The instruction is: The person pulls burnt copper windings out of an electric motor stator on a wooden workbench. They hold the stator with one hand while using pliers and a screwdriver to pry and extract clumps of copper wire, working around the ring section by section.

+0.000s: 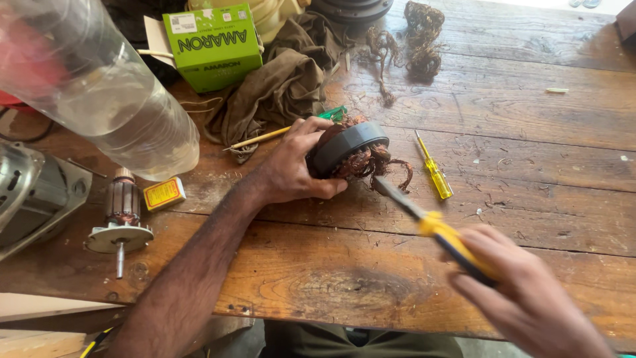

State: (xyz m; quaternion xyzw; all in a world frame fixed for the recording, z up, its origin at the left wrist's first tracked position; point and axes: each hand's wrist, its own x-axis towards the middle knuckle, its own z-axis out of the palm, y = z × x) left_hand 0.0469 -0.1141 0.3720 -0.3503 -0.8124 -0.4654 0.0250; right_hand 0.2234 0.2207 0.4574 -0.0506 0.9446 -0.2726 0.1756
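**At the bench centre: stator held, screwdriver at the windings**

On the scarred brown wooden plank table (543, 119), near the middle, left hand (295, 166) wrapped around a dark round motor stator with tangled copper windings (350, 151), fingers curled over its near side, thumb beneath, stator tipped on edge and resting against the wood. From five o'clock of the stator, right hand (523, 298) closed on the yellow-and-black handle of a large screwdriver (434, 229), blurred, dark blade tip touching the copper strands at the stator's lower right. Just beside the stator at three o'clock, lying flat and untouched, a small yellow translucent tester screwdriver (434, 169). At ten o'clock, a crumpled olive-brown cloth (278, 86) with a thin yellow rod (262, 138) poking out from under it, and a scrap of green plastic (331, 113) at the cloth's edge. Farther at eleven o'clock, a green cardboard box (212, 46). At one o'clock, well apart, a loose clump of stripped brown wire (417, 40). At nine o'clock, a copper-wound armature on a grey disc with a steel shaft (120, 222), a small yellow matchbox-like carton (163, 193) just beside it, and above both a big clear plastic bottle (99, 86) close to the camera. At the far left edge, a grey metal motor housing (33, 192).
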